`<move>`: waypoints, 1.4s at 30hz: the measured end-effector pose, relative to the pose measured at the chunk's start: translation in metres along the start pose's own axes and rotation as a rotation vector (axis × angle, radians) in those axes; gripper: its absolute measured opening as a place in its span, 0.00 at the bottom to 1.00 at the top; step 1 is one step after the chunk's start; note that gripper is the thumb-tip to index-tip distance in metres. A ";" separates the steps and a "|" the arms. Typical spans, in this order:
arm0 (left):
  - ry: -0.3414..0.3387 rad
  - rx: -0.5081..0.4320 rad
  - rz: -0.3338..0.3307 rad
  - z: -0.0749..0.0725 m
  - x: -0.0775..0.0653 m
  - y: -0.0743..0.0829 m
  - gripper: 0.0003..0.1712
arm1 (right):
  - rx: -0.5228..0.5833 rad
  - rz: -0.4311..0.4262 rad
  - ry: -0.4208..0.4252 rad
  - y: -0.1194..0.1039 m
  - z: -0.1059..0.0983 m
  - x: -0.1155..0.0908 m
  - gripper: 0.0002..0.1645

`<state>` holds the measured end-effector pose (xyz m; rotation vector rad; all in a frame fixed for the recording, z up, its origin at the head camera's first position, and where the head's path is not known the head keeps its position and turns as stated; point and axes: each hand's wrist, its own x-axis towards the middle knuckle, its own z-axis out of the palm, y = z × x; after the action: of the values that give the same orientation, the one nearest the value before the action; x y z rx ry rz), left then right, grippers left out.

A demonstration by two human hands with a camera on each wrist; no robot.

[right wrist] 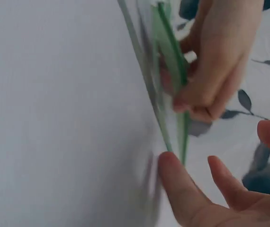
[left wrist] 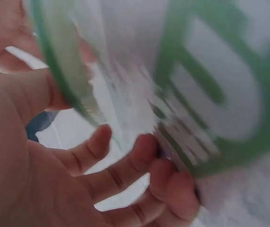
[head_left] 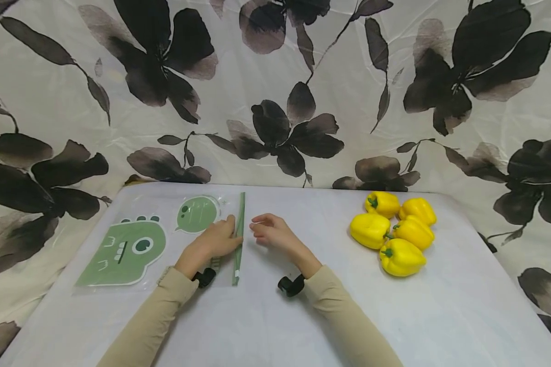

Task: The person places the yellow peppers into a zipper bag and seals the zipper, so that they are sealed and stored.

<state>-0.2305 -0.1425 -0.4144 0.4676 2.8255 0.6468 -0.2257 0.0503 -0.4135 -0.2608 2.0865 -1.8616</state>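
Observation:
A clear plastic zip bag (head_left: pixel 153 255), printed with a green cartoon monster and a green speech bubble, lies flat at the left of the table. Its green zip strip (head_left: pixel 242 209) runs along the right side. My left hand (head_left: pixel 216 238) pinches the bag at this strip between thumb and fingers; in the right wrist view the green edge (right wrist: pixel 173 52) stands raised and slightly parted. Just right of the strip hovers my right hand (head_left: pixel 277 237), holding nothing, its fingers loosely bent. In the right wrist view one fingertip (right wrist: pixel 169 163) is right at the bag's edge.
Several yellow bell peppers (head_left: pixel 369 230) sit clustered on the right side of the white-covered table (head_left: pixel 468 306). Behind the table hangs a pale cloth (head_left: pixel 372 122) with dark flowers. A black wrist camera (head_left: pixel 291 286) is worn on each arm.

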 end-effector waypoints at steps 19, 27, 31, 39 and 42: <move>0.000 -0.007 0.109 0.005 -0.020 -0.003 0.03 | 0.314 0.131 -0.249 0.024 0.010 0.011 0.21; -0.053 0.016 0.053 0.008 -0.034 0.000 0.14 | 0.356 0.092 -0.288 0.034 0.008 0.008 0.22; -0.050 0.007 0.054 0.011 -0.034 0.005 0.15 | 0.396 0.094 -0.279 0.039 0.004 0.006 0.22; -0.080 -0.009 0.028 0.009 -0.037 0.006 0.16 | 0.381 0.086 -0.276 0.038 0.004 0.005 0.22; -0.076 0.001 0.043 0.008 -0.038 0.006 0.16 | 0.368 0.065 -0.273 0.037 0.005 0.005 0.22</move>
<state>-0.1917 -0.1472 -0.4139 0.5427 2.7515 0.6220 -0.2252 0.0484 -0.4512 -0.3288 1.5262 -1.9976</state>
